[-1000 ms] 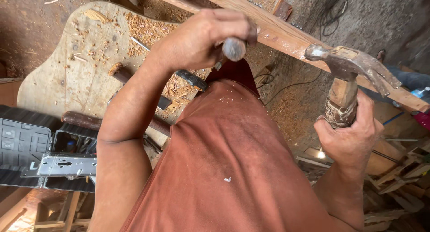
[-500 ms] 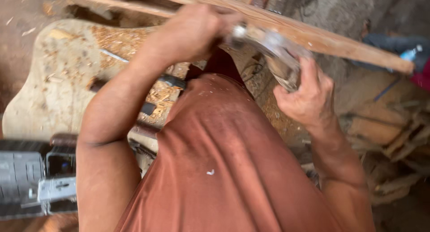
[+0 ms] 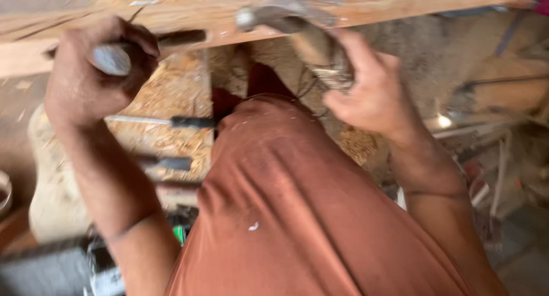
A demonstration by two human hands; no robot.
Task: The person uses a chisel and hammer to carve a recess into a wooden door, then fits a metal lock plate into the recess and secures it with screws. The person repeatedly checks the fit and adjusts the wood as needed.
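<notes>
Much of this view is smeared by motion, so edges run soft. My left hand (image 3: 91,73) is wrapped tight around a chisel (image 3: 114,58); only its rounded grey butt end and a dark stretch of shaft toward the right show, and the cutting tip is lost against the plank (image 3: 400,7), so I cannot tell whether it touches the wood. My right hand (image 3: 372,96) is clenched around the wooden handle of a hammer (image 3: 297,24). The handle is mostly covered by my fingers, and the metal head is blurred, lying in front of the plank's lower edge and near the chisel's far end; whether the head touches anything I cannot make out.

The plank runs across the top of the view, cut off at both sides. My rust-brown shirt (image 3: 303,216) fills the lower middle and hides whatever lies beneath it.

Counted: one hammer, one chisel, one plank. On the sawdust-strewn workbench (image 3: 51,181) to the left lie two more slim tools with dark handles (image 3: 191,122), partly hidden by my left forearm. A grey power tool (image 3: 63,273) sits at the bottom left, cut off by the frame and too blurred to name further. Scrap wood (image 3: 503,153) clutters the right side, indistinct.
</notes>
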